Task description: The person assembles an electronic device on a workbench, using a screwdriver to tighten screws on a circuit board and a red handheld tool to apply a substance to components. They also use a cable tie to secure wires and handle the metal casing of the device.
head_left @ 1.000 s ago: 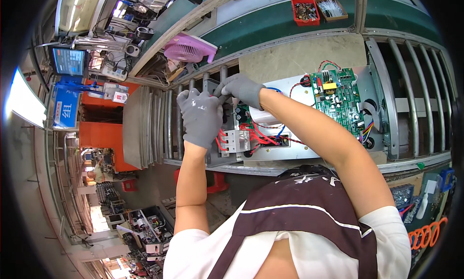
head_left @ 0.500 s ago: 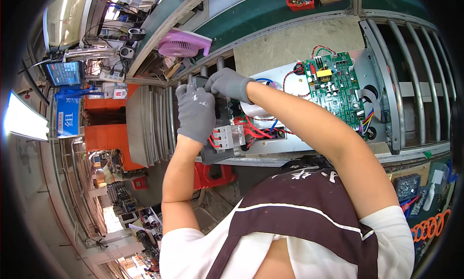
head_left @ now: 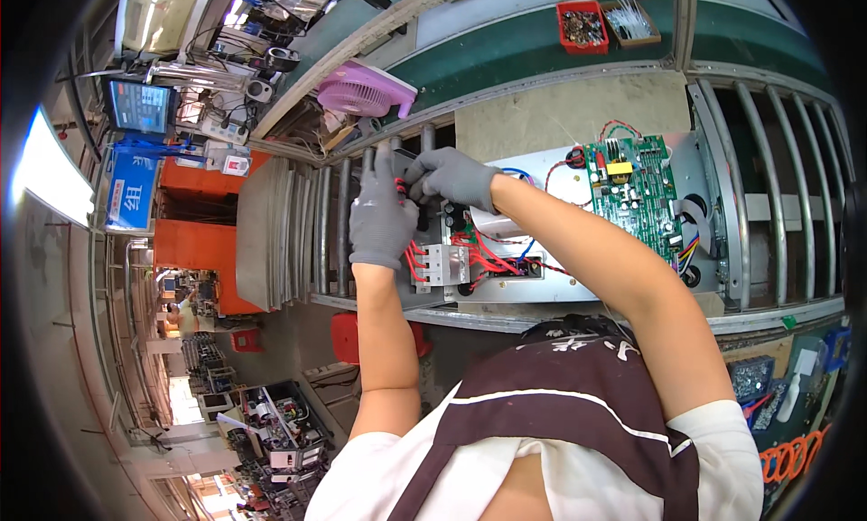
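Note:
My left hand (head_left: 381,221), in a grey glove, is at the left end of a metal chassis (head_left: 551,291), index finger stretched away from me. Close against it, my grey-gloved right hand (head_left: 452,176) has its fingers bent inward. A small red and black piece (head_left: 401,187) shows between the hands; its kind is unclear, and the fingertips are partly hidden. Nearer me sits a light grey breaker block (head_left: 444,265) with red wires (head_left: 488,255). A green circuit board (head_left: 632,191) lies on the chassis's right part, beyond my right forearm.
Metal rollers (head_left: 775,196) run right of the chassis, and grey sheets (head_left: 275,237) stand to its left. A pink fan (head_left: 354,89) is behind the hands. On the far green ledge are a red bin (head_left: 582,29) of small parts and a cardboard box (head_left: 632,23).
The view has shifted, so the scene sits lower and further right. My left index finger is now straighter. The red and black piece has come into sight between my hands.

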`<state>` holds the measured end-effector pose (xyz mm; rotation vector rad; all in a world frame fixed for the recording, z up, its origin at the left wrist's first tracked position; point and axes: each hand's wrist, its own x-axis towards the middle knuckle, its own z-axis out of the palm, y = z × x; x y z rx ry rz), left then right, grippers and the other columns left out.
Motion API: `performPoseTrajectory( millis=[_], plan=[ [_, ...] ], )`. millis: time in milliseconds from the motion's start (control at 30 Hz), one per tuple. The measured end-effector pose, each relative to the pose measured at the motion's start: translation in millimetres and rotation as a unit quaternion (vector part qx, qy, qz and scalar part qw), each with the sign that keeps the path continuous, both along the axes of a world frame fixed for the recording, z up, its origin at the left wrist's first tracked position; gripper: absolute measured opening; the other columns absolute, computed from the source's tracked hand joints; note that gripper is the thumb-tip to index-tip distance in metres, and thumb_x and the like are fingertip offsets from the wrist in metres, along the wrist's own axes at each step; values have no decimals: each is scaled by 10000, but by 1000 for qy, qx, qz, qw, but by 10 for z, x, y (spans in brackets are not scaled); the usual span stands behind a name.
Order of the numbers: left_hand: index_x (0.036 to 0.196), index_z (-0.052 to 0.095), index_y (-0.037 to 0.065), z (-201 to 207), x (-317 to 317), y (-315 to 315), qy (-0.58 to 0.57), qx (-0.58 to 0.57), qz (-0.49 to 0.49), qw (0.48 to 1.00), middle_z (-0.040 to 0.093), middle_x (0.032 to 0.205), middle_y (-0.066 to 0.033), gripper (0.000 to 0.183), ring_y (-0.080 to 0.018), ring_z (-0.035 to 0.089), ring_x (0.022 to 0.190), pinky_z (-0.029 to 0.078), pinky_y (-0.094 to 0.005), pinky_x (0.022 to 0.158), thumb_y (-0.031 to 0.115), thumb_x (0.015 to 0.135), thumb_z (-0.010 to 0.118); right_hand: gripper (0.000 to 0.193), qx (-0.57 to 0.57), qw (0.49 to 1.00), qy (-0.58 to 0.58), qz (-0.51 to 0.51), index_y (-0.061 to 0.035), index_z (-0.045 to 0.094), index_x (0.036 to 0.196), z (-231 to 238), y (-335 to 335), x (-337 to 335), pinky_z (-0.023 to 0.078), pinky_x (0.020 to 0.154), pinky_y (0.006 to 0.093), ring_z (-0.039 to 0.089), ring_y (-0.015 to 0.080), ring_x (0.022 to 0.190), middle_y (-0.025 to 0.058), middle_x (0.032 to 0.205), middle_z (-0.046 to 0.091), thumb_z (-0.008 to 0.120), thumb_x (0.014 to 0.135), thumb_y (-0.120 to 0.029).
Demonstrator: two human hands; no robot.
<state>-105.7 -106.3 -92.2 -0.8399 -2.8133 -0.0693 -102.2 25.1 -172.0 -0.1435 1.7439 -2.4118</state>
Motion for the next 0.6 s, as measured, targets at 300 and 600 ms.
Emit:
performPoseTrajectory(
  millis=[300, 600],
  plan=[
    [1341, 342, 119, -84, -203, -41, -36, -16, -20, 999, 605, 939, -220, 722, -390, 589, 872, 466, -462, 757, 130, 679, 631, 674, 220, 927, 186, -242, -27, 376, 1325, -254, -529, 348, 457, 789, 248, 523, 164, 978, 111, 1093, 526, 450, 665, 92],
    [1293, 417, 130, -126, -295, -163, -51, 10, 17, 998, 618, 1022, -221, 671, -375, 591, 962, 466, -450, 829, 257, 660, 603, 627, -109, 976, 51, -180, -28, 413, 1298, -173, -441, 471, 461, 749, 247, 561, 169, 902, 108, 1026, 579, 412, 684, 101]
  ],
)
